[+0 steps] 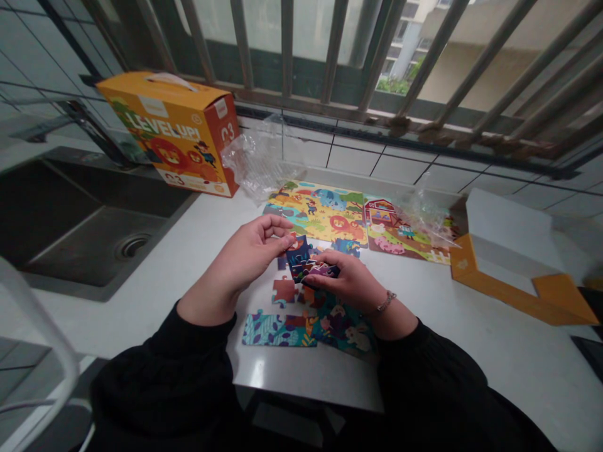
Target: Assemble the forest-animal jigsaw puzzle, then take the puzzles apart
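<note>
1. Left hand (pixel 252 251) pinched a puzzle piece (pixel 300 250), right hand (pixel 353 282) clasped a stack (pixel 321 270), mid-scene above the surface (pixel 419 295).
2. A slackened right grip risked spilling the stack across loose pieces (pixel 284 290) below.

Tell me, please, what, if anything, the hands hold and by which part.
The right hand grips dark jigsaw pieces by their right side; the left hand pinches their upper-left corner.

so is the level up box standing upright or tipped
Upright: the level up box stands on the counter, white handle on top, lettering right way up.
</note>
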Tool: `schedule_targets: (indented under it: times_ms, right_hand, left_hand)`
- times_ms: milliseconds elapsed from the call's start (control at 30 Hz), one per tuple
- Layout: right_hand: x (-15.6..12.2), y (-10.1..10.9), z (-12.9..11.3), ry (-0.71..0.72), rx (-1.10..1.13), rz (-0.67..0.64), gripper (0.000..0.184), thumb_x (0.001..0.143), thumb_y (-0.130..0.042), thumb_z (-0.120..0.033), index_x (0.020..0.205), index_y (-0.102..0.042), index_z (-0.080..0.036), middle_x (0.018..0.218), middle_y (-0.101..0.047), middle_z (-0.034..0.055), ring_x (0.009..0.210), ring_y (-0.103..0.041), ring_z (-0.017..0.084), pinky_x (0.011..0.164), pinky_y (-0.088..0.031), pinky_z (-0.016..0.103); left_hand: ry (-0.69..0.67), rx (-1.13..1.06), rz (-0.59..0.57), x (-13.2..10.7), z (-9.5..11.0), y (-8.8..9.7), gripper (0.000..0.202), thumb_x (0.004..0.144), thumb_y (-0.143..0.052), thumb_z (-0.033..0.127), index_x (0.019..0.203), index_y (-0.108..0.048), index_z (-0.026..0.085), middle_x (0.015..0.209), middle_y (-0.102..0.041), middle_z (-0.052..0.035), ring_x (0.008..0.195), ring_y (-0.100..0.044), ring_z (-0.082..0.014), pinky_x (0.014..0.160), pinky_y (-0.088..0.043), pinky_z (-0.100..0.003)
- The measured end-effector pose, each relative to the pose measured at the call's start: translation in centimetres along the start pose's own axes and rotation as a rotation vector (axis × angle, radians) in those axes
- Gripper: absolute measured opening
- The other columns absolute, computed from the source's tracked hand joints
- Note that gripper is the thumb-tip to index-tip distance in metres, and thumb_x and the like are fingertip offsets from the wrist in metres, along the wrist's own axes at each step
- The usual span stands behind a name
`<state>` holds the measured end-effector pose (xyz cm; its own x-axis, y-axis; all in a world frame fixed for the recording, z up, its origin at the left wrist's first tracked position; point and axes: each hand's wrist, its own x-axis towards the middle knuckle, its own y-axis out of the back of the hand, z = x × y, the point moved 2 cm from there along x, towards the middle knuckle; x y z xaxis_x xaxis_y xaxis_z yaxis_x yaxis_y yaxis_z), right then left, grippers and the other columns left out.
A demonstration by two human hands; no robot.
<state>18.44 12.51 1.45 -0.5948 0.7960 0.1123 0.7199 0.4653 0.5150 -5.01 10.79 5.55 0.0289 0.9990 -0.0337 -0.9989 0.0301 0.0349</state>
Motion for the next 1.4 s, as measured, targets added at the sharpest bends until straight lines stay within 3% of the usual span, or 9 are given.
schedule_targets:
  times_ms: [167,400,500,600,733,867,1000,1133,1400]
  right_hand:
    - [0.0,0.1,0.0,0.035,0.003,0.048,0.028,0.092,-0.087,-0.046,0.108,-0.082,-0.024,0.106,-0.079,0.0042,0.095,-0.071,0.021,0.086,-0.054,0.033]
    - [-0.5,0.3,-0.5,-0.024,0.139,0.05,0.036,0.092,-0.084,-0.058,0.099,-0.077,-0.023,0.094,-0.078,0.0012,0.079,-0.069,0.019,0.074,-0.054,0.031]
    - [-0.4,0.6,-0.5,-0.01,0.16,0.124,0.036,0.092,-0.084,-0.057,0.104,-0.077,-0.024,0.097,-0.079,0.0029,0.083,-0.071,0.02,0.076,-0.056,0.032]
    - [-0.2,0.6,-0.1,-0.094,0.023,0.15,0.039,0.087,-0.089,-0.05,0.113,-0.077,-0.024,0.101,-0.081,0.0048,0.086,-0.073,0.021,0.079,-0.056,0.035]
    - [-0.2,0.4,-0.2,-0.141,0.13,0.118,0.054,0.084,-0.092,-0.049,0.125,-0.07,-0.023,0.093,-0.08,0.0027,0.08,-0.073,0.02,0.072,-0.057,0.033]
    - [-0.4,0.4,-0.8,-0.116,0.336,0.136,0.052,0.085,-0.091,-0.053,0.121,-0.067,-0.024,0.094,-0.08,0.0017,0.08,-0.075,0.019,0.072,-0.06,0.032]
    - [-0.3,0.5,-0.2,-0.174,0.305,0.137,0.053,0.086,-0.089,-0.056,0.122,-0.068,-0.024,0.093,-0.08,0.0019,0.078,-0.074,0.019,0.069,-0.059,0.032]
    - [-0.3,0.4,0.3,-0.225,0.308,0.097,0.057,0.083,-0.091,-0.054,0.126,-0.067,-0.024,0.088,-0.079,0.0006,0.074,-0.072,0.018,0.067,-0.057,0.03]
    - [-0.5,0.4,0.3,-0.23,0.425,0.101,0.061,0.084,-0.091,-0.057,0.128,-0.064,-0.024,0.086,-0.076,-0.0006,0.073,-0.07,0.017,0.067,-0.056,0.03]
  left_hand:
    - [-0.022,0.005,-0.005,-0.1,0.2,0.0,0.05,0.083,-0.09,0.047,0.118,-0.071,0.018,0.102,-0.076,-0.0051,0.093,-0.073,-0.0203,0.086,-0.06,-0.036]
    - [-0.096,0.081,0.031,0.0,0.3,0.1,0.055,0.09,-0.084,0.051,0.132,-0.068,0.018,0.114,-0.077,-0.0091,0.106,-0.074,-0.0242,0.093,-0.06,-0.039]
    - [-0.11,0.133,0.085,0.1,0.1,0.3,0.058,0.095,-0.079,0.058,0.135,-0.067,0.019,0.126,-0.076,-0.0117,0.114,-0.073,-0.0264,0.096,-0.059,-0.04]
    - [-0.119,0.19,0.117,0.2,0.1,0.4,0.056,0.098,-0.071,0.064,0.133,-0.069,0.02,0.132,-0.076,-0.0117,0.118,-0.072,-0.0274,0.099,-0.058,-0.04]
    - [-0.109,0.305,0.098,0.1,0.3,0.3,0.05,0.1,-0.069,0.061,0.128,-0.071,0.02,0.126,-0.078,-0.0102,0.115,-0.072,-0.0277,0.1,-0.056,-0.041]
    - [-0.074,0.443,0.035,-0.1,0.5,0.2,0.039,0.101,-0.065,0.056,0.117,-0.075,0.022,0.116,-0.081,-0.0076,0.108,-0.073,-0.0282,0.098,-0.055,-0.042]
    - [-0.037,0.514,-0.036,-0.1,0.3,0.1,0.04,0.102,-0.06,0.059,0.108,-0.077,0.023,0.108,-0.081,-0.0063,0.1,-0.073,-0.0279,0.088,-0.055,-0.039]
    - [-0.025,0.547,0.024,0.1,0.1,0.3,0.039,0.101,-0.059,0.058,0.108,-0.074,0.023,0.103,-0.079,-0.0062,0.094,-0.071,-0.0274,0.083,-0.054,-0.039]
    - [-0.02,0.58,0.056,0.1,0.3,0.4,0.036,0.101,-0.058,0.056,0.107,-0.072,0.024,0.108,-0.079,-0.0072,0.101,-0.071,-0.0299,0.09,-0.052,-0.042]
